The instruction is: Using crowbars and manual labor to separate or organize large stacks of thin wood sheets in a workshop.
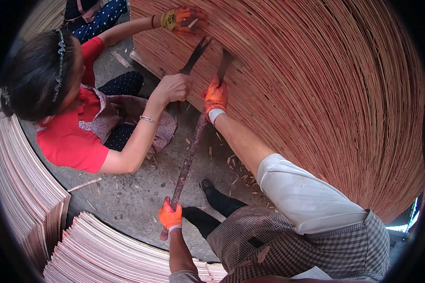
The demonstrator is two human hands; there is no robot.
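My right hand (216, 93), in an orange-coated glove, grips the upper part of a long-handled scraper (189, 161) near its blade. The dark flat blade (226, 58) is against the edges of a tall stack of red-stained wood veneer sheets (304, 88) and looks blurred. Lower down, my left hand (170, 214), also in an orange glove, is closed around the mottled handle close to its end. The handle runs slantwise between both hands.
At the left crouches a co-worker (74, 141) holding dark open-bladed shears (196, 56), a gloved hand (186, 21) against the stack. More sheet stacks stand at the left (24, 184) and bottom (117, 251). Wood splinters (246, 177) litter the concrete floor (127, 201).
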